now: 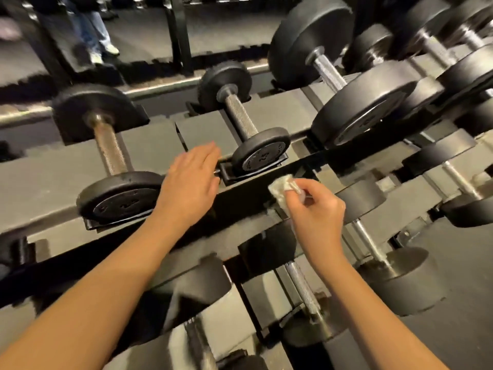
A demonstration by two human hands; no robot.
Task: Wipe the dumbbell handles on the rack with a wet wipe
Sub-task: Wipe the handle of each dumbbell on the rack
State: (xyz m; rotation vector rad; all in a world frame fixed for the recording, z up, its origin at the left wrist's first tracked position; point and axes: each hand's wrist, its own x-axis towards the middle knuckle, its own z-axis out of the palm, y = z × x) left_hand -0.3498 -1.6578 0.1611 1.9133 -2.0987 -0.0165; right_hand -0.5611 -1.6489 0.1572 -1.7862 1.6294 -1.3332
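A dark tiered dumbbell rack [253, 193] fills the view. On its top tier lie a small dumbbell with a knurled steel handle [238, 116], a dumbbell with a rust-toned handle [108, 145] to the left, and a large one [329, 70] to the right. My left hand [190, 182] hovers flat, fingers straight, over the front rail between the two left dumbbells. My right hand [314, 206] pinches a crumpled white wet wipe [281, 189] just in front of the rail, below the small dumbbell's near head [260, 153].
Lower tiers hold more dumbbells, among them one with a handle [302, 287] under my right forearm and another [369, 241] further right. Heavier dumbbells crowd the upper right. A person's legs [93, 30] stand behind the rack at the upper left.
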